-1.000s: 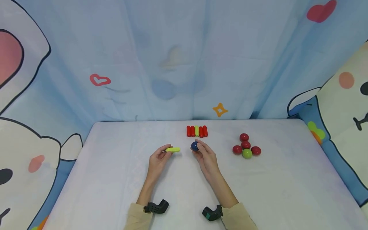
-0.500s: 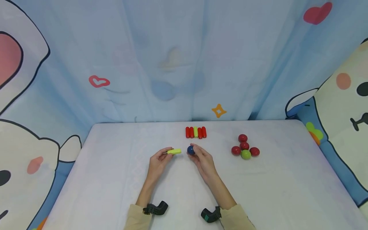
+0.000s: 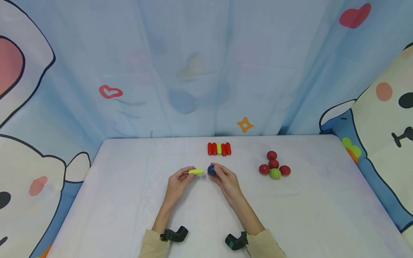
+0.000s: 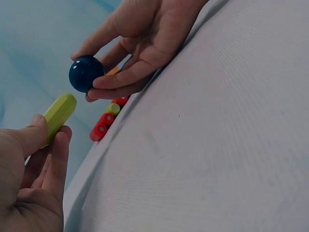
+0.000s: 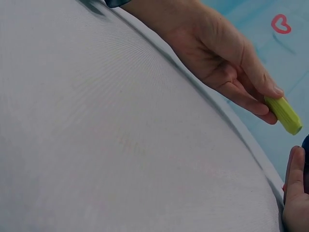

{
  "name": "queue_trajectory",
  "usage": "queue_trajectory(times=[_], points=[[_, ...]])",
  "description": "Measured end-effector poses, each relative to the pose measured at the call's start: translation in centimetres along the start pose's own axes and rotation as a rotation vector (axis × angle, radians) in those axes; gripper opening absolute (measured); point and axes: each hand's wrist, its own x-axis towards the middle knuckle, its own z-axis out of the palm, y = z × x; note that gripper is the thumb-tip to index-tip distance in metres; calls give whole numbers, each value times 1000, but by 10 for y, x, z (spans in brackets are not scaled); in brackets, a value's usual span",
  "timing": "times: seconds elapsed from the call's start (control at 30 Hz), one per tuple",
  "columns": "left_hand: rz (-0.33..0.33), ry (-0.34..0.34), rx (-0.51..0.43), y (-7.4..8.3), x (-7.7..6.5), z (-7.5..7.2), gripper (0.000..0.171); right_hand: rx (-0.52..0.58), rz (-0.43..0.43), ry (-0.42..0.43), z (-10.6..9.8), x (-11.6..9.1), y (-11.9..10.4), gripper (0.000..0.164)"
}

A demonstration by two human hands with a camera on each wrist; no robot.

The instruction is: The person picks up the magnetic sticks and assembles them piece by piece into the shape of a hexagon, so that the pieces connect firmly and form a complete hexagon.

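Note:
My left hand pinches a short yellow-green stick between thumb and fingers. In the left wrist view the stick shows faint ridges along its length and a rounded end. Facing it, my right hand holds a glossy dark blue ball at the fingertips; that ball sits just beyond the stick's free end, with a small gap between them. Both things are held up over the white table. The right wrist view has the stick plain, while the ball is mostly cut off at the edge.
Behind the hands, red sticks and one yellow-green stick lie side by side in a row. To the right, several red balls and a green ball are grouped on the white tablecloth. A blue printed curtain hangs behind.
My right hand has moved left with the blue ball, narrowing the gap to the stick. My left hand has hardly moved. The rows on the table stay as they were.

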Motion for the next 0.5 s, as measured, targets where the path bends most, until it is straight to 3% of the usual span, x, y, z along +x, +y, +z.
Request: queue_trajectory(times=[0.17, 0.5], points=[[-23, -41, 62, 0, -2, 0, 34, -56, -18, -44, 0, -1, 2, 52], [-20, -76, 53, 0, -2, -1, 30, -138, -45, -66, 0, -1, 4, 46]])
